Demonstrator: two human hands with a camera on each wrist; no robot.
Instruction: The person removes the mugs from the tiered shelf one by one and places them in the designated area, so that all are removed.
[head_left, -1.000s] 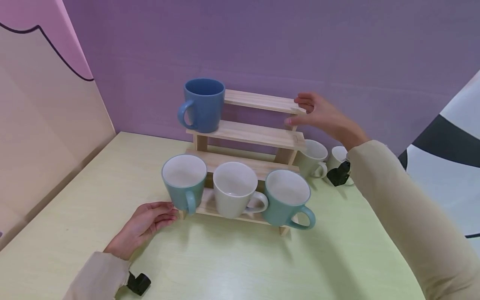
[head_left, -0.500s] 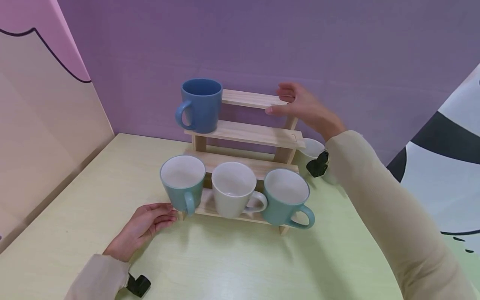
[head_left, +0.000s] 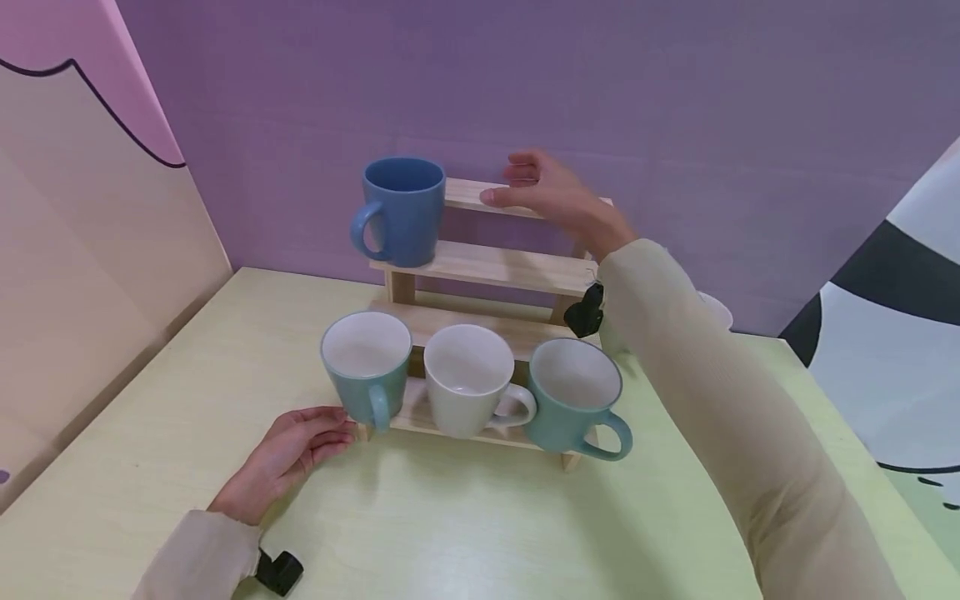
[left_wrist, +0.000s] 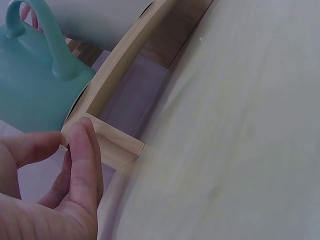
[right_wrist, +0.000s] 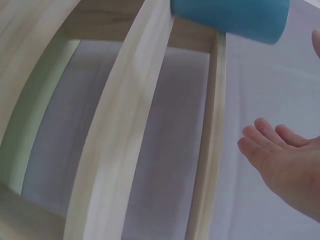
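A wooden tiered shelf (head_left: 487,265) stands against the purple backdrop. At the left end of its second tier from the top sits a blue mug (head_left: 408,217), handle to the left. Along the bottom tier stand a teal mug (head_left: 367,367), a white mug (head_left: 465,383) and another teal mug (head_left: 573,392). My left hand (head_left: 288,454) pinches the left end of the bottom tier between thumb and fingers, below the first teal mug. Spread and holding nothing, my right hand (head_left: 555,196) hovers over the top tier, right of the blue mug.
Behind my right sleeve (head_left: 720,400), a pale mug (head_left: 613,337) and the rim of another mug (head_left: 716,308) show at the shelf's right, mostly hidden. The pale tabletop (head_left: 450,533) spreads in front. A panel with black and white shapes (head_left: 892,333) borders the right side.
My right hand has moved left along the top tier, from its right end towards the blue mug. The right sleeve now covers more of the mugs behind. My left hand stays in place.
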